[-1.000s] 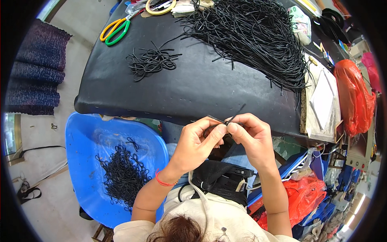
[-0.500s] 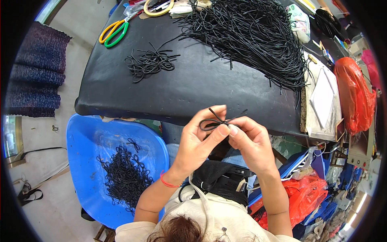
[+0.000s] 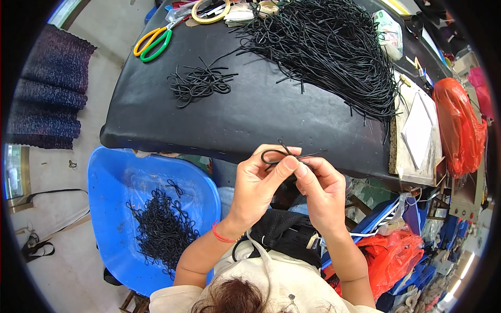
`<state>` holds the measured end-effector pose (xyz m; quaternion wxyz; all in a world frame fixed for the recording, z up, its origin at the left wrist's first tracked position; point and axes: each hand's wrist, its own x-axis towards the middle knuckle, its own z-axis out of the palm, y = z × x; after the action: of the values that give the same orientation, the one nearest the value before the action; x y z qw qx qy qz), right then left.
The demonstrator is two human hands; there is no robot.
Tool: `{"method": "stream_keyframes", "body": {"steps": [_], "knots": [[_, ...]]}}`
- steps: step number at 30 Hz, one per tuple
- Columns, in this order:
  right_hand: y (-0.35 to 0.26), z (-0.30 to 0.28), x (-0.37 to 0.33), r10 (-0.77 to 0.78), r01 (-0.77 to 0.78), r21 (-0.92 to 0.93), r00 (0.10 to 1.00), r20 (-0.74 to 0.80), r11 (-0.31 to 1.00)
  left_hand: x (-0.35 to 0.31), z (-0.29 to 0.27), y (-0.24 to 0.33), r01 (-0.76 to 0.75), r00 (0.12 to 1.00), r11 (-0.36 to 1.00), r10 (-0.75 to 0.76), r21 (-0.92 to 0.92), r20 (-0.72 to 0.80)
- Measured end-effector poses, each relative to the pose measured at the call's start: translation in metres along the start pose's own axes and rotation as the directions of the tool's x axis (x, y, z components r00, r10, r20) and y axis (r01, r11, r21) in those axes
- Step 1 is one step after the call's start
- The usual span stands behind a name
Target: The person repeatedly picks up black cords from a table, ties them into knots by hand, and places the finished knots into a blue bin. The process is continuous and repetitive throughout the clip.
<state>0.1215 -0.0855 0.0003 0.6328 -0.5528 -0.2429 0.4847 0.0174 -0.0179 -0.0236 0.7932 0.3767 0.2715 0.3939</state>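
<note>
Between my two hands, just off the table's near edge, is a thin black cord bent into a loop, with loose ends sticking out. My left hand pinches it between thumb and fingers, the loop standing out over the fingers. My right hand grips the same cord, its thumb tip right against the left thumb. The crossing of the cord is mostly covered by the fingertips. On the black table lie a small bunch of looped cords and a large heap of long black cords.
A blue tub at the lower left holds many knotted black cords. Scissors with yellow and green handles and a tape roll lie on the table. Red plastic bags hang at the right.
Both hands have dropped slightly and stay close together on the cord. The loop has shifted and widened a little, and a cord end now points further right.
</note>
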Motion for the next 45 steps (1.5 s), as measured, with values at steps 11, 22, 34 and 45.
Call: {"method": "stream_keyframes", "body": {"steps": [11, 22, 34, 45], "knots": [[-0.007, -0.002, -0.004, 0.076, -0.073, -0.043, 0.995, 0.057, 0.996, 0.001, 0.001, 0.001, -0.003, 0.998, 1.000, 0.002, -0.010, -0.063], [-0.024, -0.012, 0.021, -0.010, 0.045, -0.169, 0.978, 0.206, 0.985, 0.002, -0.003, 0.027, 0.334, 0.909, 0.939, -0.343, 0.081, 0.236], [-0.018, -0.013, 0.025, 0.206, -0.203, -0.033, 0.965, 0.162, 0.979, -0.005, -0.002, 0.029, 0.400, 0.900, 0.914, -0.406, 0.067, 0.160], [-0.005, -0.019, 0.004, 0.125, -0.124, -0.054, 0.992, 0.008, 0.991, -0.004, 0.004, 0.001, 0.187, 0.979, 0.957, -0.201, -0.224, -0.042]]}}
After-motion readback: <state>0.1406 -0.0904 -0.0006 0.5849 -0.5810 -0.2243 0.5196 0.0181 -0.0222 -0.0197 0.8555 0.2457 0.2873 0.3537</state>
